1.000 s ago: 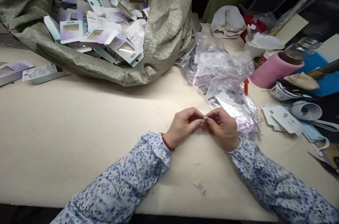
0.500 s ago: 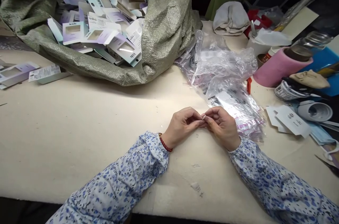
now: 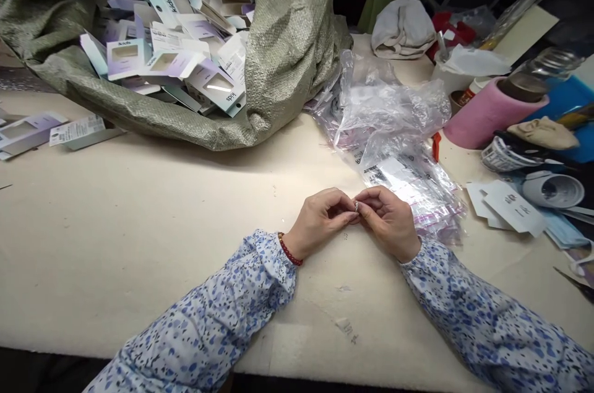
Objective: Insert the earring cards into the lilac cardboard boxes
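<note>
Two hands meet low over the cream worktop (image 3: 139, 226), fingertips together around a tiny shiny piece (image 3: 356, 206) pinched between them. The left hand (image 3: 322, 220) has its fingers curled and closed on the piece from one side; a red bead bracelet (image 3: 290, 250) circles its wrist. The right hand (image 3: 390, 220) is closed on the same piece from the other side, its knuckles raised. What the piece is cannot be told; it is too small. Both forearms wear blue-flowered sleeves (image 3: 223, 312) and rest on the worktop.

Just behind the right hand lies a heap of clear plastic bags (image 3: 394, 127), some with printed labels. Farther back to the left, a green woven sack (image 3: 288, 59) lies open, spilling pale purple and teal cardboard packs (image 3: 185, 52) with cut-out windows; a few more packs (image 3: 28, 133) lie at the left edge. At the right stand a pink roll (image 3: 487, 114), white paper tags (image 3: 510, 207) and a folded white cloth (image 3: 403, 28).
</note>
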Demonstrator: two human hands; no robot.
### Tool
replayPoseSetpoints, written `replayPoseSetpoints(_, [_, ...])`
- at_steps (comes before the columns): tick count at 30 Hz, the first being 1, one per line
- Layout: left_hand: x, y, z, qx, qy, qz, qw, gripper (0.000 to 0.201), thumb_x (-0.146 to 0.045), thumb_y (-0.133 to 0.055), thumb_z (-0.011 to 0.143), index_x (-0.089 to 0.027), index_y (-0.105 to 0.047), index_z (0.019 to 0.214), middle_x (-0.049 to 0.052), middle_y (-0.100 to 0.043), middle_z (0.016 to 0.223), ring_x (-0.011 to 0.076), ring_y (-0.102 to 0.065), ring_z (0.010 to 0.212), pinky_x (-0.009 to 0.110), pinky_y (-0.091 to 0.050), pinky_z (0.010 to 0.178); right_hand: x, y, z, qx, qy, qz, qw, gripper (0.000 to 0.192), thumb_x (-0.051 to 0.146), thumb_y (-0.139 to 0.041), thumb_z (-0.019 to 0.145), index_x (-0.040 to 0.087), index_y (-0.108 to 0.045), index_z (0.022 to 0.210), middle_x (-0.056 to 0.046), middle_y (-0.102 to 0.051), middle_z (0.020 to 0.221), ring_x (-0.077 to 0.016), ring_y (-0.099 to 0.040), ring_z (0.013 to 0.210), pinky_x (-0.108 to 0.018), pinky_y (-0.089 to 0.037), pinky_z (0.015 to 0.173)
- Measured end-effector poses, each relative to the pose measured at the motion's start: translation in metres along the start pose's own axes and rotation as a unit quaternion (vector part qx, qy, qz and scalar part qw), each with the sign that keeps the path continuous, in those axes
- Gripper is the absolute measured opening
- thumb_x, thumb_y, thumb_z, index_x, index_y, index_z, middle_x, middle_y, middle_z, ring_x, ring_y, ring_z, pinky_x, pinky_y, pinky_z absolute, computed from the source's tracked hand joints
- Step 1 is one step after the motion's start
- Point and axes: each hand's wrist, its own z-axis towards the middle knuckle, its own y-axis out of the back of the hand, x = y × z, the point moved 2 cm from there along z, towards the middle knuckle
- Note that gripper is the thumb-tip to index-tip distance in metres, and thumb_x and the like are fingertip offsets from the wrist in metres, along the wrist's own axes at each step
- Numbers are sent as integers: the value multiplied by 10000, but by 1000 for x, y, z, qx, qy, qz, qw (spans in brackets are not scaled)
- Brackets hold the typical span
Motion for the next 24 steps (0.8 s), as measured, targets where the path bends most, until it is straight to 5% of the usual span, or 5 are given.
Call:
replayPoseSetpoints(9, [2,3,1,-9,84,10,996,103,-239,-620,872,-172,-609,949,13,-598,809,121,-549,695,246,-461,642,26,6,-5,-77,116,-110,984,52,244,-682,884,196,-701,881,-16,-739,804,-117,-698,637,-247,-608,618])
replayPoseSetpoints(12, [3,3,2,20,91,25,995,115,-266,-595,892,-176,-614,961,26,-619,849,125,-559,704,249,-470,645,40,17,1,-98,106,-122,982,66,249,-654,893,192,-684,879,-12,-726,756,-106,-661,583,-246,-580,569])
replayPoseSetpoints(15, [3,3,3,35,86,43,995,118,-281,-588,899,-181,-619,954,29,-624,858,125,-561,706,242,-463,630,43,48,14,-145,65,-99,982,118,288,-663,875,173,-680,886,-16,-708,701,-104,-632,552,-231,-542,504])
replayPoseSetpoints(20, [3,3,3,35,95,39,994,144,-311,-570,914,-181,-613,959,19,-606,827,122,-554,681,243,-464,622,16,135,29,-294,-93,-79,948,219,270,-826,661,149,-657,728,-1,-655,546,-95,-556,414,-181,-442,349])
replayPoseSetpoints(24, [2,2,3,38,93,35,994,149,-314,-570,911,-180,-615,957,21,-603,828,121,-549,670,242,-459,609,-4,178,33,-352,-109,-42,929,282,310,-831,675,186,-578,685,-29,-661,567,-132,-582,418,-238,-485,329])
